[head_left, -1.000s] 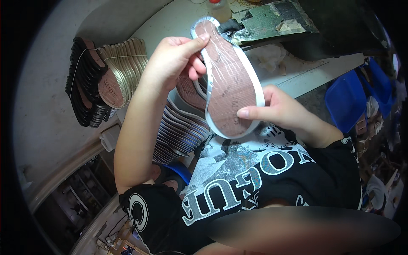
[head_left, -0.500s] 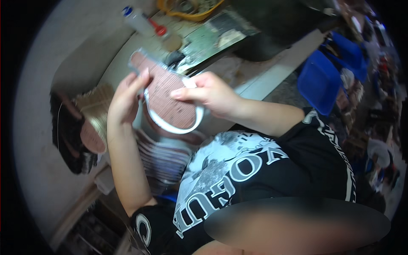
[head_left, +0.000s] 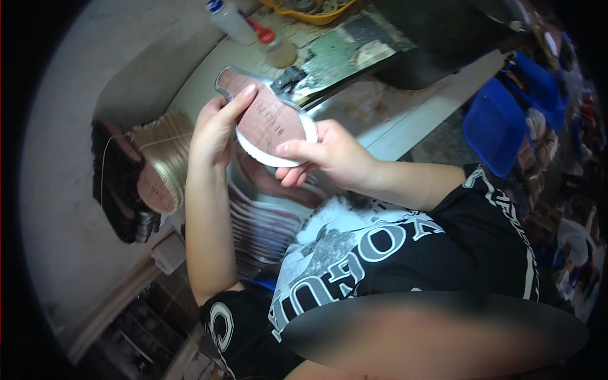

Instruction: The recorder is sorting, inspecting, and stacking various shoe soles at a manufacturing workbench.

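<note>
A shoe insole, pinkish-brown and ribbed with a white and silvery rim, is held up at chest height between both hands. My left hand is closed on its narrow end, the thumb lying flat on the ribbed face. At the wide end, my right hand pinches the white edge, thumb on top and fingers curled beneath. Dark marks run across the insole's face. Below my hands lies a row of stacked insoles, partly covered by my left forearm.
Left, a string-tied bundle of insoles rests by the wall. On the worktable stand a red-capped bottle and a blue-capped bottle, beside a green board and a yellow basket. Blue trays are at the right.
My right thumb has shifted from the middle of the insole's face to the edge of its wide end. The insole is tilted differently, and the whole view has shifted slightly.
</note>
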A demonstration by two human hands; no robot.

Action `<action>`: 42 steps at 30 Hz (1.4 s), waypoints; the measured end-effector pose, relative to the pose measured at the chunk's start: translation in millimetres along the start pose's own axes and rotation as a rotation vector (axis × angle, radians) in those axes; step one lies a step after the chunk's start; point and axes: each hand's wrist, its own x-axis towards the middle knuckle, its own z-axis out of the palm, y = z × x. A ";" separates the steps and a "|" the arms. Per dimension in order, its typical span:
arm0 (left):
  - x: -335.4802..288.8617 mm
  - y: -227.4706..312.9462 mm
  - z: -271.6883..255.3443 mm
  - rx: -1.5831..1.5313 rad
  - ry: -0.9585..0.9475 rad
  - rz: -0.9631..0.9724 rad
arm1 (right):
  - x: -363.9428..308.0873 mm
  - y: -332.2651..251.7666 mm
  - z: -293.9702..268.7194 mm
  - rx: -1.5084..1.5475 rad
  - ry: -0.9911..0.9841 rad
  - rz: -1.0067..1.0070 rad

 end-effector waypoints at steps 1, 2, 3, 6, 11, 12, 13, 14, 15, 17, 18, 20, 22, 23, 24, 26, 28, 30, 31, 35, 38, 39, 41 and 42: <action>7.3 -2.4 -0.6 0.144 0.102 0.071 | 1.7 -1.5 -0.3 0.003 0.020 -0.030; 10.8 -2.4 -4.1 0.292 0.208 0.142 | 3.6 -2.3 0.3 -0.004 0.029 -0.041; 12.5 1.3 -8.8 0.301 0.227 0.135 | 5.1 -5.0 3.0 0.000 0.048 -0.052; 16.8 22.7 -18.5 0.308 -0.086 0.370 | 10.7 -5.3 2.0 -0.004 0.051 -0.078; 30.8 45.2 -29.3 0.622 -0.602 0.173 | 16.3 -6.6 5.6 0.010 0.083 -0.108; 29.1 48.0 -32.5 0.645 -0.579 0.101 | 16.5 -7.9 7.6 0.007 0.095 -0.106; 29.2 47.1 -32.6 0.647 -0.585 0.098 | 17.0 -9.9 7.6 0.003 0.114 -0.107; 26.2 45.3 -33.0 0.632 -0.551 0.094 | 17.6 -11.2 6.7 -0.015 0.119 -0.100; 22.1 43.1 -33.8 0.616 -0.515 0.090 | 18.2 -12.2 6.9 -0.009 0.121 -0.098; 10.5 36.3 -29.8 0.522 -0.504 0.092 | 18.4 -13.8 6.9 -0.006 0.154 -0.089; 4.7 33.0 -27.2 0.425 -0.491 0.100 | 18.8 -13.8 5.8 -0.011 0.144 -0.105; -9.4 29.3 -23.6 0.418 -0.428 0.086 | 20.6 -13.0 4.5 -0.016 0.129 -0.106; -15.8 25.7 -22.6 0.411 -0.368 0.077 | 21.0 -14.8 4.6 -0.032 0.122 -0.110; -17.6 23.6 -22.6 0.434 -0.335 0.071 | 21.7 -14.8 4.3 -0.032 0.118 -0.108; -19.3 21.7 -22.7 0.457 -0.302 0.065 | 22.5 -14.9 3.8 -0.047 0.119 -0.121; -21.2 19.2 -23.4 0.473 -0.283 0.082 | 23.2 -14.6 5.2 -0.061 0.111 -0.134; -21.8 17.8 -24.1 0.492 -0.268 0.102 | 25.4 -14.2 5.2 -0.079 0.101 -0.130; -22.4 16.9 -24.7 0.505 -0.238 0.101 | 25.1 -14.8 7.1 -0.108 0.100 -0.127; -23.1 15.0 -26.2 0.509 -0.234 0.100 | 25.5 -13.5 7.1 -0.105 0.094 -0.128; -33.9 11.8 -20.9 0.513 -0.172 0.064 | 30.3 -13.7 1.8 -0.116 0.060 -0.131; -40.6 8.3 -11.7 0.517 -0.070 0.052 | 31.4 -15.4 -0.4 -0.147 0.066 -0.148; -42.1 6.5 -9.3 0.511 -0.022 0.036 | 32.8 -14.7 -1.4 -0.149 0.055 -0.144; -43.7 4.8 -2.2 0.501 0.008 0.062 | 33.8 -14.6 -4.4 -0.163 0.056 -0.142; -42.2 0.3 -1.0 0.435 -0.022 0.046 | 30.9 -16.3 -4.3 -0.167 0.046 -0.132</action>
